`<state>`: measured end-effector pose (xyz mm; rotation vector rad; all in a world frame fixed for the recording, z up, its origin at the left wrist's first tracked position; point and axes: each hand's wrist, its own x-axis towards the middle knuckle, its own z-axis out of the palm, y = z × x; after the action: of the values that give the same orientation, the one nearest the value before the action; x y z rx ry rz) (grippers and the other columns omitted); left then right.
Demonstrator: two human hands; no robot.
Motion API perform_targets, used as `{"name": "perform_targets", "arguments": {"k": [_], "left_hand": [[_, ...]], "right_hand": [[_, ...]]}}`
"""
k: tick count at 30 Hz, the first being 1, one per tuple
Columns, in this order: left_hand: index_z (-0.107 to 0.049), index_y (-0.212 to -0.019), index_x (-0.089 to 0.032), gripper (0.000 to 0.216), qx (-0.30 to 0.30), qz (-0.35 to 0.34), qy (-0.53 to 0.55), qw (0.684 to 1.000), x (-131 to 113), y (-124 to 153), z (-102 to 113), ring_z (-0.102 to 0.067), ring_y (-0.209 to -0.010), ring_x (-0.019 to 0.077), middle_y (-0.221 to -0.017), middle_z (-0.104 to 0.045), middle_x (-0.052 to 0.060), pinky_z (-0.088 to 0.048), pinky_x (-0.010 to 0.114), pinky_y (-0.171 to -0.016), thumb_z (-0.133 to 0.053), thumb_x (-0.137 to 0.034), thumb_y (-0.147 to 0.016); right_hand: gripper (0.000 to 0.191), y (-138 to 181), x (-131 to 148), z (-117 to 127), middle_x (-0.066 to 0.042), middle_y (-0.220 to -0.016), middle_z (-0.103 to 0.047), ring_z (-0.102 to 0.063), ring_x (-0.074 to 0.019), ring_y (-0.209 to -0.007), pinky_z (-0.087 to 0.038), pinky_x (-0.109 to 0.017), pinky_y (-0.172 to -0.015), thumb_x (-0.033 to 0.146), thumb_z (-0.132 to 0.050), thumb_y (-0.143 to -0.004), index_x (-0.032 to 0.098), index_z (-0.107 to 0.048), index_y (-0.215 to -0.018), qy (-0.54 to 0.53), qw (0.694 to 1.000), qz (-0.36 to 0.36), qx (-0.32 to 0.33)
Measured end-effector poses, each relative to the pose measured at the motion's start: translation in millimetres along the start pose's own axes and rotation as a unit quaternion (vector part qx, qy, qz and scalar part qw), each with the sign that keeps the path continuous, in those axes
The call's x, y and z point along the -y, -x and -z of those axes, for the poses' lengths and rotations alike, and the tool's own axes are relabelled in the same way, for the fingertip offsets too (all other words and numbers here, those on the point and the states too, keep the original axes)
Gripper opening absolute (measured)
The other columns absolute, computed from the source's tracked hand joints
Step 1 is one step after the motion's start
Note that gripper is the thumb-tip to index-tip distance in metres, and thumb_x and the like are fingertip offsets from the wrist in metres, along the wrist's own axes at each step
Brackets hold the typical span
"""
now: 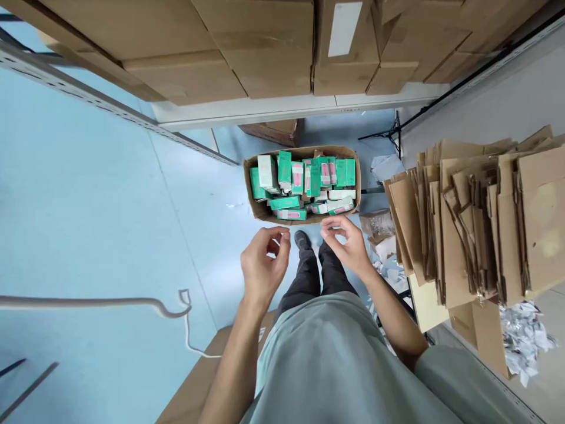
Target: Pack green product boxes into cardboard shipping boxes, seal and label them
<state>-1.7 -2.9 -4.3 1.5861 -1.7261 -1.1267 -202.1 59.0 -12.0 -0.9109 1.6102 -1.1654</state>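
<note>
My left hand (265, 259) is raised, thumb and index fingertip pinched almost together, with nothing visible between them. My right hand (346, 241) has its fingers curled towards the thumb in a similar loose pinch, and no object shows in it either. In the view, both hands appear just below the near rim of an open brown carton (249, 200), apart from each other. Inside the carton lie several small green and white boxes (285, 171), some with pink panels. Some stand upright, while others lie tilted or flat near the front.
Large cardboard boxes (265, 53) fill a white shelf (265, 113) ahead. Many flattened cartons (468, 218) stand stacked on the right, near crumpled paper (525, 335). Another carton (278, 131) sits under the shelf. A pale hose-like tube (110, 303) crosses the left side above the blue floor (88, 206).
</note>
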Motion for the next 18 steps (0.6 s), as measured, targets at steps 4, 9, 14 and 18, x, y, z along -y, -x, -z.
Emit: {"name": "perform_targets", "arguments": {"k": [4,9,14,18], "left_hand": [[-0.075,-0.098,-0.02,0.017,0.025,-0.001,-0.011,1.0,19.6,-22.8,-17.8,-0.054,-0.06,0.0118,-0.079,-0.068,0.0,-0.047,0.025,-0.06,-0.065,-0.033,-0.102],[-0.077,-0.096,-0.02,0.02,0.039,0.0,0.009,0.999,76.1,-68.7,-64.0,-0.061,-0.069,0.0145,-0.091,-0.07,0.004,-0.053,0.027,-0.066,-0.06,-0.028,-0.102],[-0.075,-0.124,-0.019,0.032,0.041,0.067,0.081,0.994,178.8,-122.3,-145.9,-0.071,-0.087,0.0198,-0.105,-0.075,0.008,-0.06,0.03,-0.075,-0.055,-0.031,-0.102],[-0.069,-0.142,-0.02,0.046,0.073,0.088,0.11,0.987,278.2,-160.1,-225.1,-0.073,-0.107,0.0242,-0.127,-0.076,0.014,-0.063,0.037,-0.091,-0.058,-0.041,-0.103]], "right_hand": [[0.031,-20.7,-28.1,-1.1,-0.008,-0.116,-0.08,-0.078,-0.0218,-0.107,-0.067,-0.035,-0.091,0.053,-0.078,-0.1,0.026,-0.072,-0.116,-0.013,1.0,-0.014,-0.01],[0.045,-66.3,-103.1,-5.3,-0.008,-0.122,-0.078,-0.077,-0.0221,-0.108,-0.067,-0.036,-0.093,0.055,-0.081,-0.095,0.027,-0.07,-0.128,-0.01,0.997,-0.068,-0.023],[0.069,-128.9,-224.8,-14.6,-0.012,-0.134,-0.073,-0.075,-0.0248,-0.114,-0.068,-0.039,-0.095,0.061,-0.085,-0.087,0.026,-0.065,-0.144,0.014,0.992,-0.115,-0.048],[0.089,-179.3,-332.0,-25.2,-0.015,-0.148,-0.069,-0.073,-0.0309,-0.125,-0.064,-0.048,-0.108,0.058,-0.094,-0.078,0.025,-0.062,-0.154,0.059,0.985,-0.145,-0.066]]}}
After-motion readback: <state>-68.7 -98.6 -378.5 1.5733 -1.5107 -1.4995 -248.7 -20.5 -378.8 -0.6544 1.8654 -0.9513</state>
